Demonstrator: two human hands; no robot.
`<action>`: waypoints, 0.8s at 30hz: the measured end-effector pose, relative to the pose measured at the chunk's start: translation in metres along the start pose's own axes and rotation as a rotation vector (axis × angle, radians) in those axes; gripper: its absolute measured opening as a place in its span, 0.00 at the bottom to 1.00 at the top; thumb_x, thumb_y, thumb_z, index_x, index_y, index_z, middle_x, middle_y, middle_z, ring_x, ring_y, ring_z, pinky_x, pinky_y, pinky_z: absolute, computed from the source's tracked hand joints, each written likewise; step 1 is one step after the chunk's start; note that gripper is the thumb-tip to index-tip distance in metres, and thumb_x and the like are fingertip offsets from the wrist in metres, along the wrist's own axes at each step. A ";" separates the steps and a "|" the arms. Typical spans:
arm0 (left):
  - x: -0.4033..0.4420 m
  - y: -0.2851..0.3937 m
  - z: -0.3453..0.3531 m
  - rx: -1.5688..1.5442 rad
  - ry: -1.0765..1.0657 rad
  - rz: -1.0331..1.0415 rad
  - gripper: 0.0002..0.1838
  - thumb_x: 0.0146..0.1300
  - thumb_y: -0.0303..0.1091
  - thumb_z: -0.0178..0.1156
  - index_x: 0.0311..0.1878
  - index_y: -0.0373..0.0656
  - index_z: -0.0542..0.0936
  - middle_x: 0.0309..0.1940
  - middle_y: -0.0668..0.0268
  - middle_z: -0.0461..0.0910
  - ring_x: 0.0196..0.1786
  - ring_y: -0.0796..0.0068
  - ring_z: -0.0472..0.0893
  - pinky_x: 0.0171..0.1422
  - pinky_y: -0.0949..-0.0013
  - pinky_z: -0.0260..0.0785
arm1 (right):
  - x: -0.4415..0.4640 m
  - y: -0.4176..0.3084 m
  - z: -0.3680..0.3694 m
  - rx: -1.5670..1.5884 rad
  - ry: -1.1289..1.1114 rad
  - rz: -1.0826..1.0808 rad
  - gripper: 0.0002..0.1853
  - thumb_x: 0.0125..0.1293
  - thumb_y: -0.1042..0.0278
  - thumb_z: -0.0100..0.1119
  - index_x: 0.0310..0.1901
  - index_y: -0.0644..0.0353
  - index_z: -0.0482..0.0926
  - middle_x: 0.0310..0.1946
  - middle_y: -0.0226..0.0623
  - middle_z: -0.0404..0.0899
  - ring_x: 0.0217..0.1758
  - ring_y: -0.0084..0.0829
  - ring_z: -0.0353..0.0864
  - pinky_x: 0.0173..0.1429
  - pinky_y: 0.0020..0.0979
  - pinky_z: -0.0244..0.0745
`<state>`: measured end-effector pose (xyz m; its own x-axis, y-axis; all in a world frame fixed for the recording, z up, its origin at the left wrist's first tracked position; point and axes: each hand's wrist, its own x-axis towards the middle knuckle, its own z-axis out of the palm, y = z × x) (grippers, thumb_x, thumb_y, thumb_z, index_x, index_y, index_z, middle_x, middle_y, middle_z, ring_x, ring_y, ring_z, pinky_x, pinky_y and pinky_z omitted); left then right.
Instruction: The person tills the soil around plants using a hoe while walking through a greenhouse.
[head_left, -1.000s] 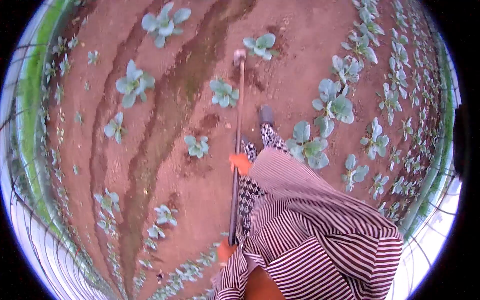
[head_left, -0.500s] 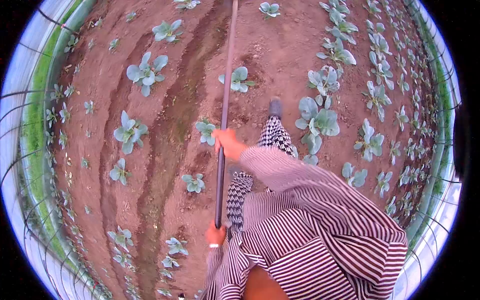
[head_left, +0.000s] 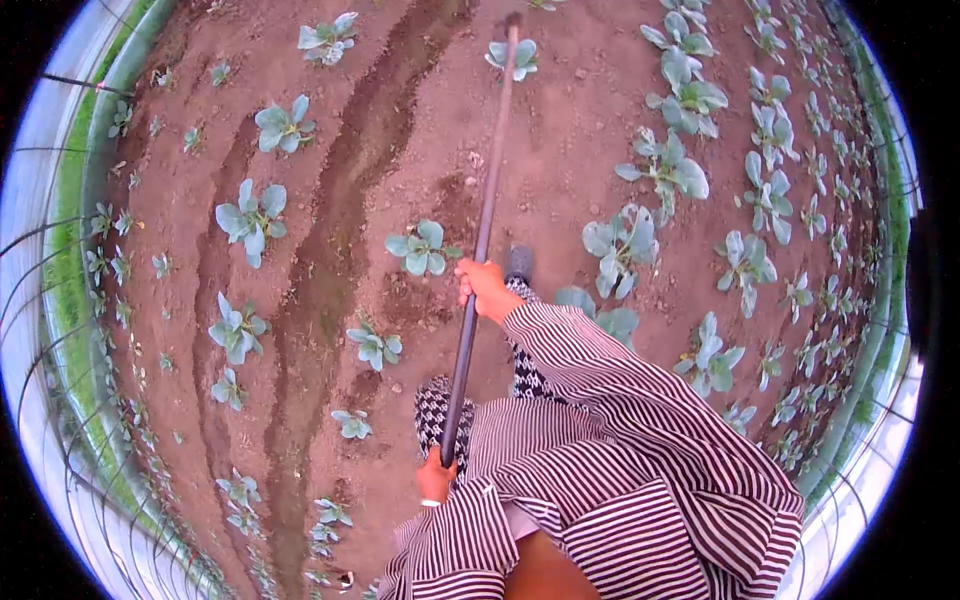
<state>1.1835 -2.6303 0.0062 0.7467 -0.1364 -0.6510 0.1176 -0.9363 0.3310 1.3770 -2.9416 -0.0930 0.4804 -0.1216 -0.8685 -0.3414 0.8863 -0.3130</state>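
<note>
Long tool handle (head_left: 485,215): no lettering I can make out along it from here.
Striped shirt (head_left: 640,530): stripes only, no readable word or logo.
Patterned trousers (head_left: 432,405): a dark-and-white print, too small for me to read any letters in it.
Grey shoe (head_left: 520,262): no brand I can read.
White band at the left wrist (head_left: 430,503): too small to read any marking.

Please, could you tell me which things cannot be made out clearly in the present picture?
- Head view: the far end of the pole is too small and blurred to tell its shape.
- Head view: some fingers of the left hand are hidden by the pole and the hand itself.
- Head view: one leafy plant is partly covered by the striped sleeve.
</note>
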 end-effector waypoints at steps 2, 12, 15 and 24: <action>0.004 0.038 -0.011 0.007 0.002 -0.023 0.19 0.42 0.40 0.63 0.39 0.47 0.73 0.22 0.52 0.76 0.25 0.51 0.77 0.29 0.55 0.69 | -0.002 -0.023 -0.002 0.022 0.050 0.038 0.06 0.54 0.72 0.53 0.24 0.62 0.69 0.11 0.26 0.58 0.11 0.20 0.57 0.14 0.28 0.57; 0.078 0.164 -0.006 -0.411 -0.122 -0.106 0.15 0.43 0.35 0.58 0.33 0.36 0.72 0.20 0.51 0.75 0.26 0.55 0.77 0.32 0.60 0.68 | 0.056 -0.122 0.039 -0.388 0.001 -0.308 0.08 0.50 0.76 0.56 0.25 0.62 0.64 0.13 0.30 0.64 0.10 0.22 0.65 0.11 0.28 0.63; 0.100 0.171 0.008 -0.362 -0.116 -0.081 0.11 0.45 0.32 0.56 0.30 0.34 0.73 0.18 0.55 0.74 0.22 0.64 0.76 0.29 0.63 0.67 | 0.112 -0.112 0.025 -0.538 0.143 -0.226 0.11 0.51 0.71 0.55 0.18 0.62 0.65 0.09 0.34 0.66 0.09 0.27 0.67 0.11 0.32 0.62; 0.015 0.091 -0.054 -0.250 -0.375 -0.209 0.13 0.44 0.36 0.57 0.32 0.38 0.76 0.20 0.55 0.75 0.26 0.60 0.77 0.32 0.61 0.67 | 0.078 0.060 -0.032 -0.358 0.240 0.024 0.10 0.51 0.71 0.54 0.18 0.63 0.67 0.08 0.34 0.65 0.06 0.31 0.66 0.08 0.33 0.58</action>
<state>1.2407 -2.6997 0.0632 0.4092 -0.1040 -0.9065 0.4271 -0.8561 0.2910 1.3684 -2.9125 -0.1917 0.2819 -0.2411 -0.9287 -0.6292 0.6843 -0.3687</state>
